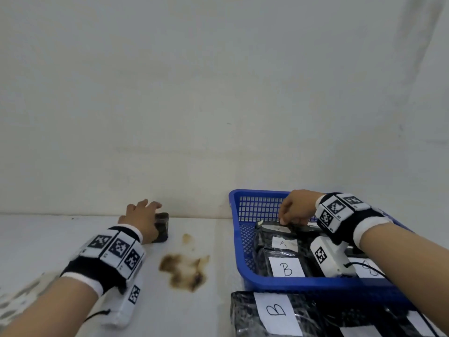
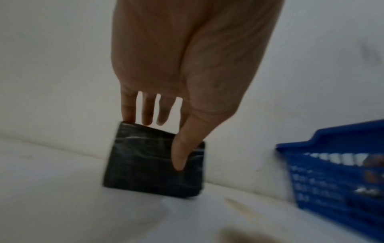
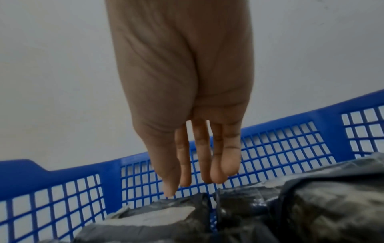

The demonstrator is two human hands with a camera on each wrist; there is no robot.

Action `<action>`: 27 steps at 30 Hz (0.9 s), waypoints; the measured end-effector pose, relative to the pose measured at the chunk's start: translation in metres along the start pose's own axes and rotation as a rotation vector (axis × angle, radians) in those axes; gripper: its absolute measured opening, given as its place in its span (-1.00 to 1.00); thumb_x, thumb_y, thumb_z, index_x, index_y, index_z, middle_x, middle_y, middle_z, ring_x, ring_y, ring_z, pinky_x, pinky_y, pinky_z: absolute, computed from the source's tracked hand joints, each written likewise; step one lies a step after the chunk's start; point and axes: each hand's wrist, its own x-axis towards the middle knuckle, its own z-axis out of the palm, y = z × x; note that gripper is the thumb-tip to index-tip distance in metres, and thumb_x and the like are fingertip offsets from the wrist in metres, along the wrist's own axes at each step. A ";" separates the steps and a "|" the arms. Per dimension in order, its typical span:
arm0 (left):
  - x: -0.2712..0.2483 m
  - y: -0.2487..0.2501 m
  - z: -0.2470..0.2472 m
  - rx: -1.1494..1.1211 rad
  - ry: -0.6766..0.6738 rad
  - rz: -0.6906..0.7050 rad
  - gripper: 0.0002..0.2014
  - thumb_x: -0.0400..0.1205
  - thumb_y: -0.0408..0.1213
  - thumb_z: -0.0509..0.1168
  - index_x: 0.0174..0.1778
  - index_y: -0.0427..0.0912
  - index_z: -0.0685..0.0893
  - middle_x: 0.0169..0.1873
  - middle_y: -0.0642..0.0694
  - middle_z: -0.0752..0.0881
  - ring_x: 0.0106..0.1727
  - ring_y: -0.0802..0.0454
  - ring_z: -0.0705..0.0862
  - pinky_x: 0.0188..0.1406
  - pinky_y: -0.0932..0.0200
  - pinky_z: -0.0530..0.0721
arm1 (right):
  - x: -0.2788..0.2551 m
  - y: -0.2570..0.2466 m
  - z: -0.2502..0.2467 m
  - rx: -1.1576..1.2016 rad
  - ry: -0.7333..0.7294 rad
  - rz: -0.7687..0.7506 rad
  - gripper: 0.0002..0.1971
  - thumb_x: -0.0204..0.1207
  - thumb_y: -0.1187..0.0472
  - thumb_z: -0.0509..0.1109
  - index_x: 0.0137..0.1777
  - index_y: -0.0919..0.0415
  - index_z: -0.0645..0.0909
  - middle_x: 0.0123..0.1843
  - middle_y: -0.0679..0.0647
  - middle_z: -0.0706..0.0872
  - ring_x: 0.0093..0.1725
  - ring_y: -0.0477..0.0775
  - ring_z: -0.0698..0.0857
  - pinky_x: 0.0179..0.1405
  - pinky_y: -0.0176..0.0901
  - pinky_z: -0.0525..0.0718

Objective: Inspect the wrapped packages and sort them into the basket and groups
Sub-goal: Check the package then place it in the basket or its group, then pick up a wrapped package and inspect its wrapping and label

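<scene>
A small black wrapped package stands on edge on the white table by the back wall. My left hand pinches it: the thumb lies on its front face and the fingers reach behind its top edge. At the right, a blue mesh basket holds several black wrapped packages, one labelled A and one labelled B. My right hand hangs inside the basket. Its straight fingers point down at the rear packages and hold nothing.
Another black package labelled B lies on the table in front of the basket, with more wrapped packages beside it at the bottom right. A brown stain marks the table between my hands. The pale wall closes the back.
</scene>
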 end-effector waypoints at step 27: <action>-0.195 0.077 -0.115 -1.484 -0.226 0.454 -0.65 0.53 -0.07 0.32 -0.01 -0.32 0.70 -0.09 -0.35 0.62 -0.51 -0.06 0.61 -0.67 0.26 0.58 | -0.243 -0.094 -0.057 0.573 0.249 -0.719 -0.23 0.47 0.10 0.59 0.54 -0.50 0.32 0.52 -0.07 0.52 0.26 -0.11 0.75 0.40 -0.12 0.64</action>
